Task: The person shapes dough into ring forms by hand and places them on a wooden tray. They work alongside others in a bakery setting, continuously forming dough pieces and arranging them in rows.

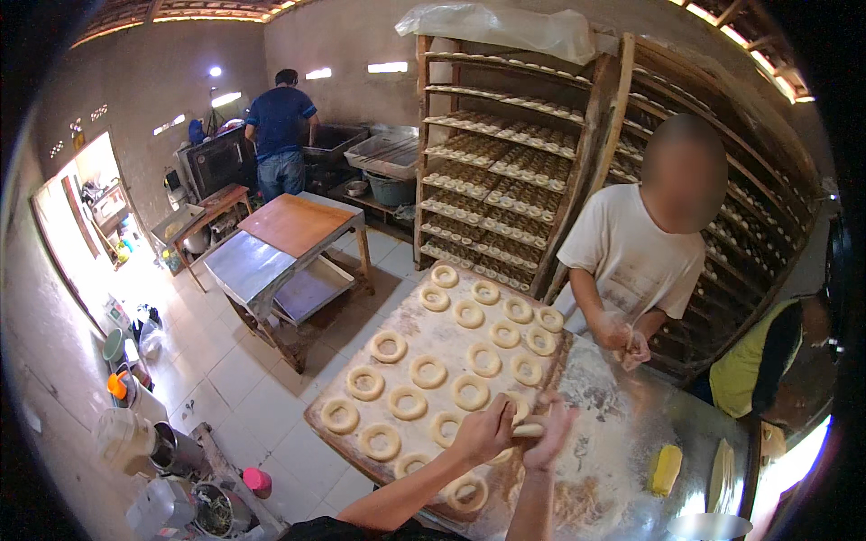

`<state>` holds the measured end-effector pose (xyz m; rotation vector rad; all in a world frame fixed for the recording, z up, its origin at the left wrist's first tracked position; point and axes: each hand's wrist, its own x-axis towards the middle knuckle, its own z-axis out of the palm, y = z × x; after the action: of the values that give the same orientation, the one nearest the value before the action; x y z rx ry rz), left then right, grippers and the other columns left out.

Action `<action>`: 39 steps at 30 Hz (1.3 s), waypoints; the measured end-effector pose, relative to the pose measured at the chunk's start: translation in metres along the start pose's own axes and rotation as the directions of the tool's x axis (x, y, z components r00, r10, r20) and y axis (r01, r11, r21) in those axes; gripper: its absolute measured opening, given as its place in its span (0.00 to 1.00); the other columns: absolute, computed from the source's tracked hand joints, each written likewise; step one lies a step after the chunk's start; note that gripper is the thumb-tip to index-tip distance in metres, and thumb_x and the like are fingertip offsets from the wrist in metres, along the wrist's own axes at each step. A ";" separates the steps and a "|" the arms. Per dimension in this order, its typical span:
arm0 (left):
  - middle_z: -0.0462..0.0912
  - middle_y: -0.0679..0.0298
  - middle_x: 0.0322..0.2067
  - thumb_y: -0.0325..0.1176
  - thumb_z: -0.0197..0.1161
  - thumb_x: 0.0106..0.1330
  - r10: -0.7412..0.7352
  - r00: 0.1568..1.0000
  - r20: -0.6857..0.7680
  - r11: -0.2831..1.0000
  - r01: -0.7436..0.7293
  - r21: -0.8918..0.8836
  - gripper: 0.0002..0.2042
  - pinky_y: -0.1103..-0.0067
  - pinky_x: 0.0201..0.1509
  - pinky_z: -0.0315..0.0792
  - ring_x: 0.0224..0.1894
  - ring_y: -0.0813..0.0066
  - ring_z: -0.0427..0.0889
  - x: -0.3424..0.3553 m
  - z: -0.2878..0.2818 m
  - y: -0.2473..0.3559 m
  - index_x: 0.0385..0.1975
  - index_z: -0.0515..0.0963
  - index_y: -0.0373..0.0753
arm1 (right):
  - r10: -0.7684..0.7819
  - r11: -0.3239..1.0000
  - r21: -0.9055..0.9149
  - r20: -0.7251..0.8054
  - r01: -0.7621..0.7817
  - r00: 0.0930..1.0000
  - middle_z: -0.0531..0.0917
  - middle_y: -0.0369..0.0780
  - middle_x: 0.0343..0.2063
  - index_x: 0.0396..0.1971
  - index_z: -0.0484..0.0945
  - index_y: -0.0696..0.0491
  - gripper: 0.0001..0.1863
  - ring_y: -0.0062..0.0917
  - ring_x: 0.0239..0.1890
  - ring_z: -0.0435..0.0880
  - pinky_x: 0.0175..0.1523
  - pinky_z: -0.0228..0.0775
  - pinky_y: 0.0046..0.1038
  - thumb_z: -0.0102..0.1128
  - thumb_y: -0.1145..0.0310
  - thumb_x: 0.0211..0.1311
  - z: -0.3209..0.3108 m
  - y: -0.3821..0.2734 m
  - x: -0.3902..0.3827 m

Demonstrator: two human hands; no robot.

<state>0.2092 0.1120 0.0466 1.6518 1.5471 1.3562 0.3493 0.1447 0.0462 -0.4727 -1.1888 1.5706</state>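
Note:
Above the near part of a floured wooden board point(356, 374), my left hand point(487, 431) is closed on a short rope of pale dough point(530, 431). The rope reaches across to my right hand point(552, 435), whose fingers stretch upward, slightly blurred, with the dough against the palm side. Several dough rings point(428, 371) lie in loose rows on the board. One ring point(515, 406) lies just behind my hands and is partly hidden by them.
Loose flour point(591, 397) covers the metal tabletop point(631, 505), with a yellow block point(666, 471) at right. Across it stands a person in a white shirt point(631, 243). Racks of dough trays point(501, 171) stand behind. Another person point(281, 135) works far left, beyond a low table point(298, 224).

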 end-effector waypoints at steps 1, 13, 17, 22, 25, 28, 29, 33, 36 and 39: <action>0.78 0.49 0.21 0.39 0.46 0.77 0.028 1.000 0.010 0.995 -0.029 0.095 0.10 0.56 0.26 0.71 0.24 0.41 0.80 0.004 -0.017 -0.009 0.43 0.69 0.40 | -0.002 0.925 -0.379 0.021 0.009 1.000 0.82 0.42 0.27 0.57 0.63 0.50 0.42 0.26 0.22 0.80 0.25 0.69 0.25 0.40 0.25 0.64 0.013 0.014 0.013; 0.81 0.46 0.23 0.46 0.41 0.79 -0.087 0.992 0.091 0.990 0.076 0.122 0.14 0.53 0.32 0.72 0.29 0.39 0.81 0.107 -0.184 -0.089 0.47 0.67 0.42 | 0.208 0.978 0.023 -0.122 -0.207 0.970 0.79 0.37 0.35 0.63 0.62 0.51 0.31 0.18 0.27 0.76 0.33 0.69 0.19 0.45 0.42 0.72 0.127 0.118 0.146; 0.82 0.47 0.24 0.47 0.41 0.79 -0.115 0.985 0.127 0.990 0.104 0.093 0.15 0.53 0.34 0.72 0.30 0.38 0.81 0.129 -0.200 -0.110 0.49 0.68 0.43 | 0.069 0.973 -0.222 0.018 -0.063 0.997 0.80 0.36 0.30 0.64 0.63 0.42 0.29 0.18 0.21 0.76 0.22 0.66 0.20 0.46 0.41 0.71 0.145 0.125 0.182; 0.83 0.45 0.27 0.46 0.44 0.78 -0.112 0.993 0.024 0.988 0.109 0.107 0.16 0.55 0.37 0.74 0.33 0.39 0.83 0.154 -0.213 -0.143 0.49 0.70 0.42 | 0.265 0.962 -0.030 -0.154 -0.272 0.952 0.77 0.36 0.47 0.67 0.61 0.42 0.32 0.18 0.33 0.79 0.30 0.74 0.21 0.48 0.38 0.71 0.152 0.139 0.212; 0.83 0.44 0.30 0.49 0.44 0.78 -0.185 0.975 0.124 0.974 0.164 0.159 0.18 0.55 0.39 0.75 0.36 0.39 0.84 0.165 -0.219 -0.157 0.50 0.71 0.40 | 0.228 0.958 -0.187 0.027 -0.219 0.973 0.77 0.34 0.42 0.65 0.63 0.42 0.28 0.19 0.30 0.79 0.28 0.73 0.22 0.48 0.44 0.74 0.159 0.151 0.228; 0.82 0.38 0.28 0.49 0.47 0.76 -0.187 0.982 -0.016 0.976 0.184 -0.113 0.20 0.52 0.42 0.73 0.35 0.38 0.83 0.192 -0.224 -0.176 0.55 0.69 0.41 | 0.469 0.879 0.092 0.014 -0.468 0.883 0.77 0.33 0.28 0.62 0.65 0.42 0.26 0.14 0.20 0.73 0.20 0.63 0.19 0.47 0.42 0.74 0.153 0.157 0.247; 0.82 0.39 0.31 0.49 0.48 0.76 -0.216 0.976 0.014 0.972 0.217 -0.090 0.20 0.53 0.44 0.74 0.37 0.40 0.83 0.202 -0.223 -0.183 0.56 0.69 0.41 | 0.519 0.854 0.053 -0.003 -0.518 0.855 0.77 0.33 0.26 0.62 0.65 0.40 0.26 0.14 0.16 0.70 0.20 0.62 0.18 0.46 0.41 0.73 0.151 0.161 0.256; 0.81 0.42 0.44 0.47 0.56 0.71 -0.233 0.964 0.126 0.890 0.159 0.428 0.23 0.53 0.50 0.74 0.46 0.43 0.82 0.245 -0.224 -0.218 0.59 0.68 0.41 | 0.341 0.625 -0.608 -0.351 -0.489 0.872 0.83 0.45 0.34 0.65 0.57 0.46 0.37 0.33 0.29 0.82 0.35 0.75 0.34 0.50 0.35 0.68 0.145 0.184 0.294; 0.76 0.43 0.51 0.47 0.63 0.65 -0.246 0.969 0.025 0.794 0.187 0.578 0.27 0.51 0.52 0.74 0.51 0.41 0.80 0.244 -0.230 -0.242 0.60 0.67 0.41 | 0.054 0.042 -0.908 -0.415 -0.417 0.908 0.81 0.59 0.48 0.65 0.53 0.52 0.41 0.53 0.52 0.81 0.59 0.71 0.46 0.59 0.42 0.64 0.143 0.196 0.293; 0.75 0.42 0.52 0.47 0.68 0.61 -0.334 0.932 0.140 0.805 0.205 0.556 0.33 0.50 0.51 0.74 0.52 0.41 0.79 0.227 -0.237 -0.256 0.63 0.64 0.41 | 0.275 -0.007 -0.907 -0.406 -0.421 0.871 0.79 0.62 0.49 0.61 0.56 0.54 0.39 0.54 0.55 0.79 0.60 0.70 0.48 0.64 0.48 0.60 0.147 0.201 0.277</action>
<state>-0.1453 0.3214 -0.0122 1.7227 2.0401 0.5746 0.0328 0.3380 0.0091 -1.9178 -2.0904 0.7411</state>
